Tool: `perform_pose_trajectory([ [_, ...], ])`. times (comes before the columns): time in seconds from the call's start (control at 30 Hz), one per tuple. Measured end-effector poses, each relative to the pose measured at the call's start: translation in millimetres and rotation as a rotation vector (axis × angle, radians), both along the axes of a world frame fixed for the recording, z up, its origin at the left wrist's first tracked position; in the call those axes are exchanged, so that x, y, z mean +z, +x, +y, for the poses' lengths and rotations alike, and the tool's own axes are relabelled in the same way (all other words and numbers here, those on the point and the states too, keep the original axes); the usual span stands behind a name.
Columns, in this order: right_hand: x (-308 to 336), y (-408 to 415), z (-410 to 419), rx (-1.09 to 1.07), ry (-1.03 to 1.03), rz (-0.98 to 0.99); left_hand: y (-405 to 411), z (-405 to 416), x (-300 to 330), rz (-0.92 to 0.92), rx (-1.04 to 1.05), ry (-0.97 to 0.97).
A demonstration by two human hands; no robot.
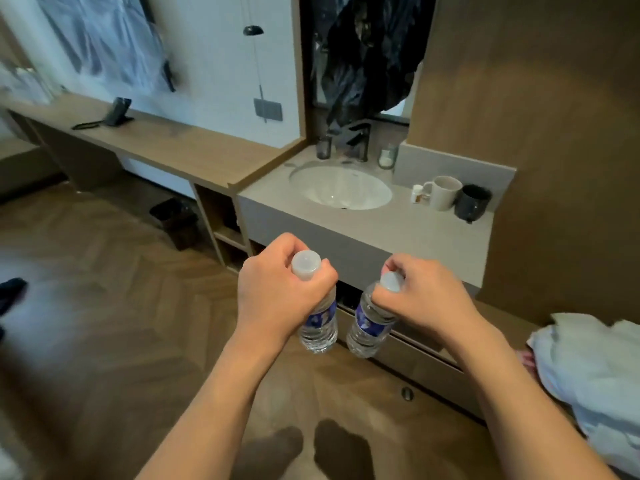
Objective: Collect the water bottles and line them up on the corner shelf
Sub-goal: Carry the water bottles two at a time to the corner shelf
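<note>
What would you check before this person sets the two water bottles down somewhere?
1. Left hand grips the neck of the left clear plastic bottle with a blue label: ok.
2. Right hand grips the right clear blue-labelled bottle: ok.
3. White caps on both: ok.
4. Bottles apart, hanging upright: ok.
5. Corner shelf in sight: cannot tell.
6. Grey counter ahead, bare at its front: ok.

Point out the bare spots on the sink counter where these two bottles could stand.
Free: the front strip of the counter between the basin and its front edge, nearest both held bottles. Crowded: the right back corner, with the white mug, dark cup and small bottle; around the faucet.
</note>
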State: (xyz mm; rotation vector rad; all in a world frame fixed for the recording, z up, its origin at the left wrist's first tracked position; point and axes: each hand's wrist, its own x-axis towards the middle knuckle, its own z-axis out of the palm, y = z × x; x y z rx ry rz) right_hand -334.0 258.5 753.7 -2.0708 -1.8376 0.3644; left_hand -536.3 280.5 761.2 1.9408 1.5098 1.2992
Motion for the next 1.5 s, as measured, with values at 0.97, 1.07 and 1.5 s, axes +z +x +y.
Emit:
perform_pose_trajectory([
  [0.97, 0.4, -519.3, 648.1, 0.484, 0.130, 0.228, -520.0, 539.7, 6.0, 0.006, 0.648, 0.138],
  [1.07, -14.8, -592.0, 710.8, 0.531, 0.098, 0.208, -588.7, 595.1, -16.9, -0.042, 0.667, 0.053],
  [1.5, -11.9, -864.4, 969.7, 0.572, 0.030, 0.115, -857.7, 866.3, 8.1, 0.001, 0.574, 0.137],
])
